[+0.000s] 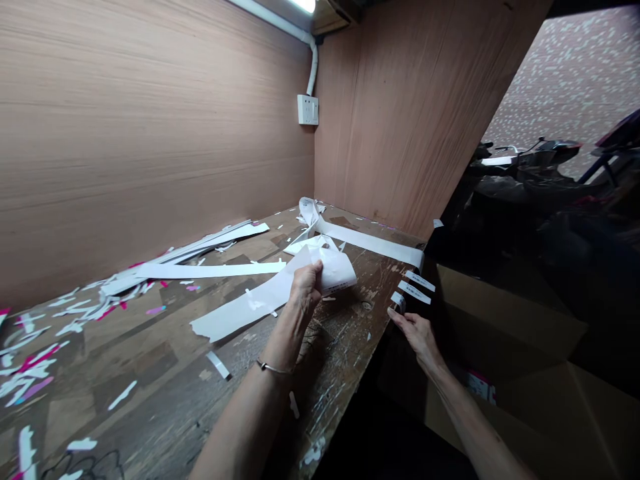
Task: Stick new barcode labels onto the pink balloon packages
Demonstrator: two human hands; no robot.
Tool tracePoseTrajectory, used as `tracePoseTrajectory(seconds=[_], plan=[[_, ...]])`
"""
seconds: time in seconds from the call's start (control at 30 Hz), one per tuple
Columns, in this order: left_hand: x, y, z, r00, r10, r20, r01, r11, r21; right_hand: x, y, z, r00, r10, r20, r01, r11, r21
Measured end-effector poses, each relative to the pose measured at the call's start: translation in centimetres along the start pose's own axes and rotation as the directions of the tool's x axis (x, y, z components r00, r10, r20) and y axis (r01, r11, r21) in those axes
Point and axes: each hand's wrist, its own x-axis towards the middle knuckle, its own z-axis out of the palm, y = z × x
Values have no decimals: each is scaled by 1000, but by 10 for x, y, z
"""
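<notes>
My left hand is closed around a curled white paper strip with a line of small dark print, held above the wooden table. The strip's long torn tail stretches to the left over the tabletop. At the table's right edge, the fingers of my right hand are pinched together on a small printed white label. Just beyond it, two similar labels stick out past the edge, one behind the other. Print on them is too small to read.
A long white strip runs across the back and bends over the table edge. Crumpled paper sits in the corner. Paper scraps litter the left side. A cardboard box stands below on the right. Wooden panels enclose the back.
</notes>
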Motion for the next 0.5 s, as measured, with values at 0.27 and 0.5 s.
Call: tracePoseTrajectory(seconds=[0.27,0.5], plan=[[-3,0,0,1000,-4,-7,4,1000,8,-11,1,-5,999,-54,-3,53,994,-100],[-5,5,2,999,-1,50,-1,999,46,-23,-45,-35,754,-653,-69,597,726,-342]])
